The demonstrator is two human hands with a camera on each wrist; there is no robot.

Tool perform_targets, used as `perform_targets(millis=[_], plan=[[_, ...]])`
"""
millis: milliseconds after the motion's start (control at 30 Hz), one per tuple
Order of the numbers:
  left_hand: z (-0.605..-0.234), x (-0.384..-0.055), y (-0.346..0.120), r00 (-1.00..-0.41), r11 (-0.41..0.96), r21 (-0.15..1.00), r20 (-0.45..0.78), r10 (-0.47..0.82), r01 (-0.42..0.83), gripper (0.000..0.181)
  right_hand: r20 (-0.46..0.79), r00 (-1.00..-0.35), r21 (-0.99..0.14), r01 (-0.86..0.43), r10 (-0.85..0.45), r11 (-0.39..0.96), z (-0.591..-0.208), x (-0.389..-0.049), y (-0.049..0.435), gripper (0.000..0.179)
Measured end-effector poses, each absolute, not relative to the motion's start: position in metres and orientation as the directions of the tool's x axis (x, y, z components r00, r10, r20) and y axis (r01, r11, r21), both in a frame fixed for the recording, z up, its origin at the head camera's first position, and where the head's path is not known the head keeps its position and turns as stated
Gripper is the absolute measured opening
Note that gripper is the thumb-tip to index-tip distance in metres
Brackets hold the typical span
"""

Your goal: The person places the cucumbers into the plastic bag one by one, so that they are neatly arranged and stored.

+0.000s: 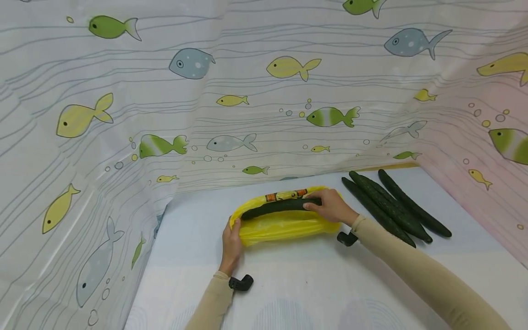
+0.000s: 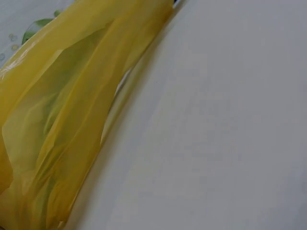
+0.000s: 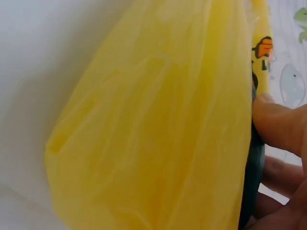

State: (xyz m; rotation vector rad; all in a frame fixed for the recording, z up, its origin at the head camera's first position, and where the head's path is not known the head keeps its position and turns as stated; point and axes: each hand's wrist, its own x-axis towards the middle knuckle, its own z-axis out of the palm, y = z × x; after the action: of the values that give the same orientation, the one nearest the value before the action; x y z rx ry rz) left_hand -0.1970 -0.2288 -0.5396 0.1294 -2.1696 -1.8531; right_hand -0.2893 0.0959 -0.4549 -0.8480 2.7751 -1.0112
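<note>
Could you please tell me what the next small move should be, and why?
Probably the right hand should ease the cucumber a little deeper into the yellow bag. The cucumber lies along the bag's open mouth, its upper side still exposed; the right hand grips its right end, while the left hand holds the bag's left end.

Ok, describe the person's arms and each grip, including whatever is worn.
The left sleeve and right sleeve are plain beige, reaching the wrists. The left wrist device and right wrist device are small and black, without visible cables. The left grip and right grip are ungloved.
</note>
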Motion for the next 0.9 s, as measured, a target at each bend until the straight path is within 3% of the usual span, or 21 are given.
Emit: perform_targets(millis=[600,900], plan=[[-0.541,-0.197,-0.228,-0.954,0.181,0.978,0.153,-0.257,0.108,0.053,-0.058,-0.865,-0.444,-0.426,-0.499,0.789,-0.462,-0.296,0.081,0.033],[-0.540,-0.197,-0.228,-0.957,0.190,0.977,0.148,-0.250,0.101,0.053,0.003,-0.874,-0.415,-0.444,-0.487,0.794,-0.473,-0.296,0.078,0.033]])
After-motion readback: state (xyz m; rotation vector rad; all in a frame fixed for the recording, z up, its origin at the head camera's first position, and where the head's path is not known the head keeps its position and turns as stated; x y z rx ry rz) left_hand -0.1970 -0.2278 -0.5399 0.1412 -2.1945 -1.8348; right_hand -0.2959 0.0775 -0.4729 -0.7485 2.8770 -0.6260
